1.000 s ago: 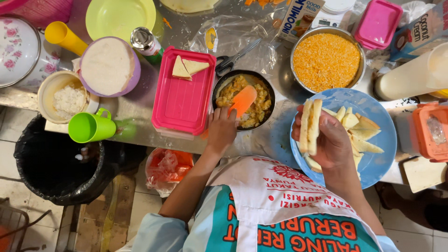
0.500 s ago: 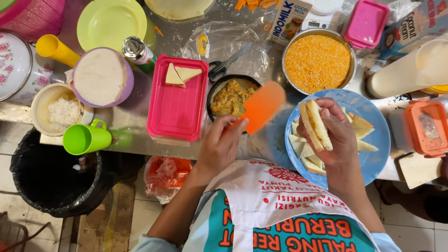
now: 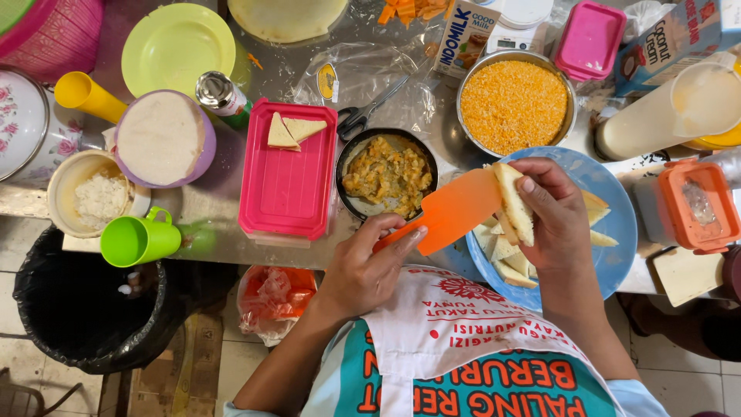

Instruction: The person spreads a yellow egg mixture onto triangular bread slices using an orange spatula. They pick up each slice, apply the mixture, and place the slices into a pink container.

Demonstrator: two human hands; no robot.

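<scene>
My left hand (image 3: 369,266) grips an orange flat spatula (image 3: 451,210) whose blade reaches into a folded piece of bread (image 3: 512,202). My right hand (image 3: 557,220) holds that bread up over the blue plate (image 3: 621,232), which carries more bread pieces (image 3: 505,259). A dark round pan of yellow filling (image 3: 388,174) sits just left of the spatula. Two bread triangles (image 3: 292,130) lie in the top of a pink rectangular tray (image 3: 285,174).
A metal bowl of orange crumbs (image 3: 513,104) stands behind the plate. An orange lidded box (image 3: 695,205) is at right, a green cup (image 3: 139,239), a lilac bowl (image 3: 162,139) and a black bin (image 3: 85,309) at left. Scissors (image 3: 363,112) lie behind the pan.
My left hand lifted the spatula out of the filling pan and brought it right to the bread. My right hand raised the bread off the plate.
</scene>
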